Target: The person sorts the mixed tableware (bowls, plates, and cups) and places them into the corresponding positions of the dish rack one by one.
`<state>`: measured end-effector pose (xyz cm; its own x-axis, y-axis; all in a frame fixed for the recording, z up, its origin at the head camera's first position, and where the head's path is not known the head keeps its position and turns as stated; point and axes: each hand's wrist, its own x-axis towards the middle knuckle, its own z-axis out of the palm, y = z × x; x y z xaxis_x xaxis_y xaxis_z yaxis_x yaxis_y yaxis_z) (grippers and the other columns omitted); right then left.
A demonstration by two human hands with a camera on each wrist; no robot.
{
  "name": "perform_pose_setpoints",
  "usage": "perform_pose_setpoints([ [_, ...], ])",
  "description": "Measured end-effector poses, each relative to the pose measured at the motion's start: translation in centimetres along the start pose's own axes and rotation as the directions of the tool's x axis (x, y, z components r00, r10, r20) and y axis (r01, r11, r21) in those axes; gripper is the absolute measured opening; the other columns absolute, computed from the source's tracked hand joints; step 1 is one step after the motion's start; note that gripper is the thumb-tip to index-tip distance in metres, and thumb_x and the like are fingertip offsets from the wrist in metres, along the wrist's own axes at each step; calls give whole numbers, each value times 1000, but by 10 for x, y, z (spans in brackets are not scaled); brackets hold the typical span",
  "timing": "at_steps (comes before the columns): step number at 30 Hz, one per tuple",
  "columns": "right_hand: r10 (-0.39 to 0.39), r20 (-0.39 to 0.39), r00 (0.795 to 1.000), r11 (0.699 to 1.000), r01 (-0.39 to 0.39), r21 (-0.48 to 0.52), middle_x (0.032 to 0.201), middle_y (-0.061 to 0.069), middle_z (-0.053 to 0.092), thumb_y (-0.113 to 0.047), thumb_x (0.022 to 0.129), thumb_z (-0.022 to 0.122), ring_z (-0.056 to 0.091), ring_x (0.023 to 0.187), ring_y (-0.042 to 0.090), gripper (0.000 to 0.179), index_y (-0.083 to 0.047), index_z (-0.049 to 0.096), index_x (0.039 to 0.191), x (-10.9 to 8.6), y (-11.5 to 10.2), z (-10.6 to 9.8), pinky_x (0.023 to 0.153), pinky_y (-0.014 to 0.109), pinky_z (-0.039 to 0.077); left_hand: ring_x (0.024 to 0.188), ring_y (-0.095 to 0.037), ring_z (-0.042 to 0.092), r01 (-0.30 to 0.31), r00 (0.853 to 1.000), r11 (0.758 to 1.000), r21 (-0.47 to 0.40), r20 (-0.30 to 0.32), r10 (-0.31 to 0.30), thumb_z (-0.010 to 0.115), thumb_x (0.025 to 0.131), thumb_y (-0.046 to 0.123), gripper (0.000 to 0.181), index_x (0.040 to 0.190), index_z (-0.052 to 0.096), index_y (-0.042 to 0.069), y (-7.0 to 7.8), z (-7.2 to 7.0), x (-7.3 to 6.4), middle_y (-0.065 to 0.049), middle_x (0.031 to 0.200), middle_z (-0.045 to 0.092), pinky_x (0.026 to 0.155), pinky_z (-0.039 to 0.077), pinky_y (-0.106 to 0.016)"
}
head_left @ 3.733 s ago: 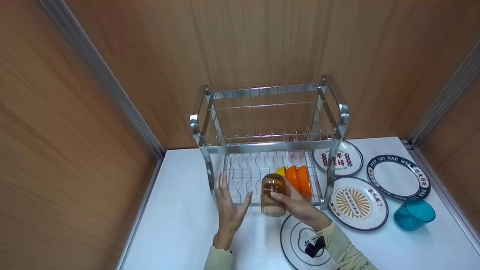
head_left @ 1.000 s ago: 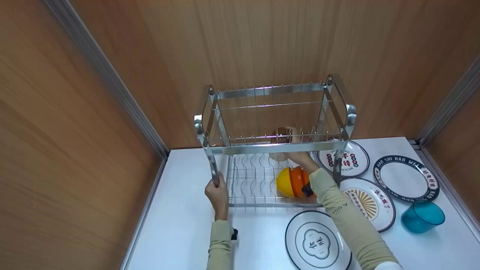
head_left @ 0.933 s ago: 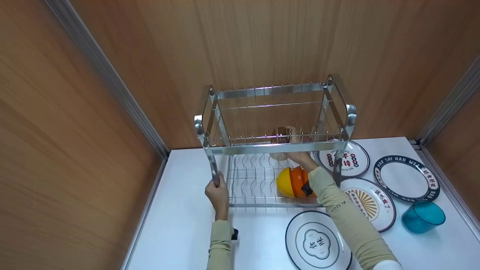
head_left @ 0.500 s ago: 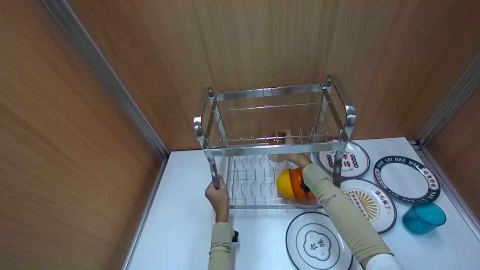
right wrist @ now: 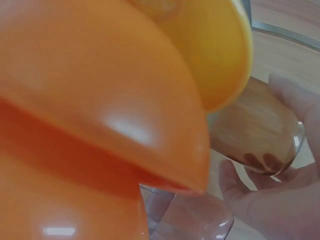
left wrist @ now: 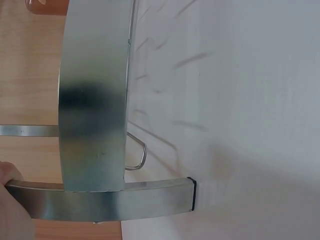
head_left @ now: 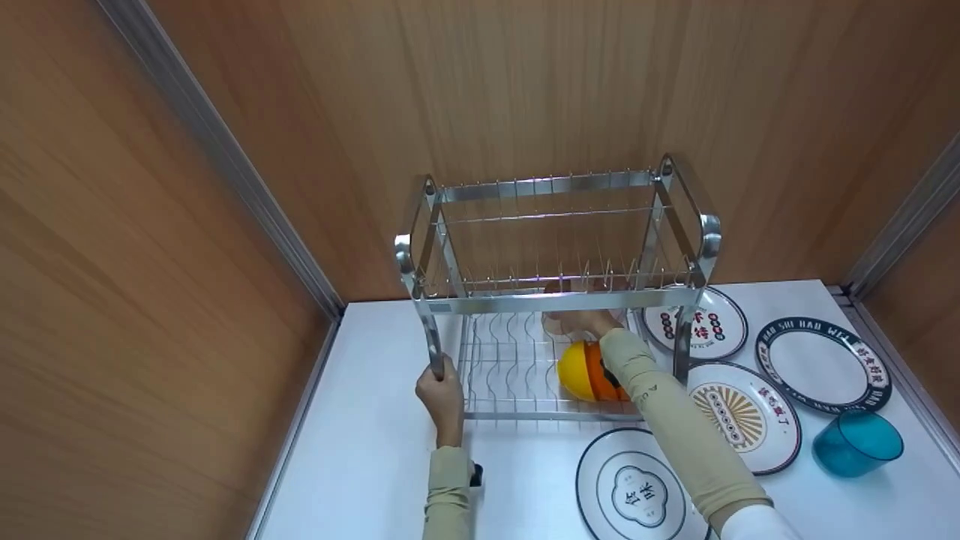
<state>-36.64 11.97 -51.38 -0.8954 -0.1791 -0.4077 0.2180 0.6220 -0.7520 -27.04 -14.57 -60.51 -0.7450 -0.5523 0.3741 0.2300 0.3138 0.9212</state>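
In the head view my left hand (head_left: 441, 394) grips the left front post of a two-tier metal dish rack (head_left: 525, 304). My right hand (head_left: 589, 322) reaches under the upper tier to the back of the lower one, partly hidden by the front bar. Its thumb and fingers are around a brown see-through glass (right wrist: 252, 127), with fingertips showing through it in the right wrist view. A pinkish clear glass (right wrist: 197, 215) stands close by. Beneath the right forearm, a yellow bowl (head_left: 574, 373) and orange bowls (right wrist: 100, 100) stand on edge in the lower tier.
Right of the rack lie a red-lettered plate (head_left: 739, 337), a sunburst plate (head_left: 772, 442) and a dark-rimmed plate (head_left: 817, 367). A teal cup (head_left: 855, 446) stands beside them. Another white plate (head_left: 600, 480) lies in front. Wooden panels (head_left: 540, 90) enclose the table.
From in front of the rack, the right hand has carried the brown glass to the lower tier's back and lowered it slightly. The left hand, earlier open, now grips the post.
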Motion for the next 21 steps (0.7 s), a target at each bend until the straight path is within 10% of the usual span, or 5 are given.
perform_pose_setpoints([
  [11,0,-56,998,994,-6,-113,124,15,60,-28,99,68,58,107,35,35,-6,61,127,-5,13,-2,102,55,52,48,-11,32,18,999,1000,-13,31,-17,59,100,8,45,59,42,17,-2,2,-7,9,52,37,48,28,-24],
  [21,56,-41,998,994,-52,95,139,20,57,-32,97,73,56,124,39,56,-6,53,142,-7,18,-3,107,54,48,48,-11,33,14,1000,999,-49,25,-13,60,100,7,44,61,42,16,-2,2,-9,8,53,36,48,28,-24],
])
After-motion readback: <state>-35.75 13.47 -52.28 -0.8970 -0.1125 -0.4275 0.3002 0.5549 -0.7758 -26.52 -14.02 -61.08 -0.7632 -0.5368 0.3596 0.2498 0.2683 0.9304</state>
